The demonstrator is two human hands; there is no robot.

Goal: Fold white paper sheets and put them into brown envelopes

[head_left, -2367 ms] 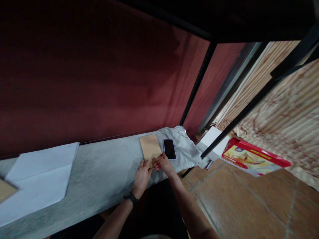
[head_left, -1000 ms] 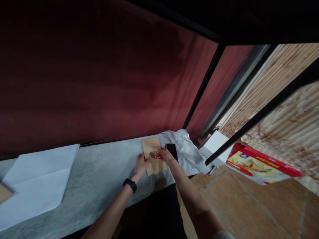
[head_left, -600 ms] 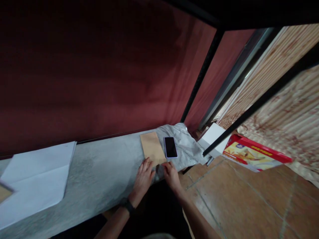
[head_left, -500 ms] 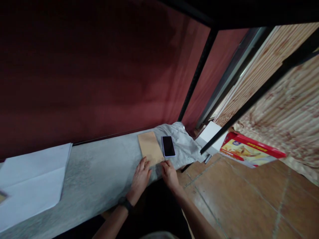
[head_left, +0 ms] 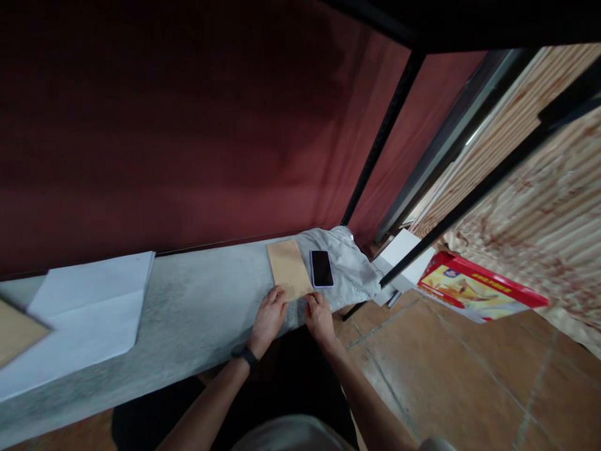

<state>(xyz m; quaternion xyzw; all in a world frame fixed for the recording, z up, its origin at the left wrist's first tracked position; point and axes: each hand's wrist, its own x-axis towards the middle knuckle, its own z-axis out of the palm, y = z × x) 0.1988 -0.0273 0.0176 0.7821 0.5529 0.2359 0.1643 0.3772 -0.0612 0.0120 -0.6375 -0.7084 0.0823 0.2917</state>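
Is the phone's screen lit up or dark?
Dark: the phone lies face up beside the tan paper, its screen plain black. Whether it's switched on, I can't tell.

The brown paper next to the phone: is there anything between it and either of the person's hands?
Nothing visible. The left hand is at the brown paper's near left corner, the right hand at its near right corner. The phone lies just to the paper's right, not between.
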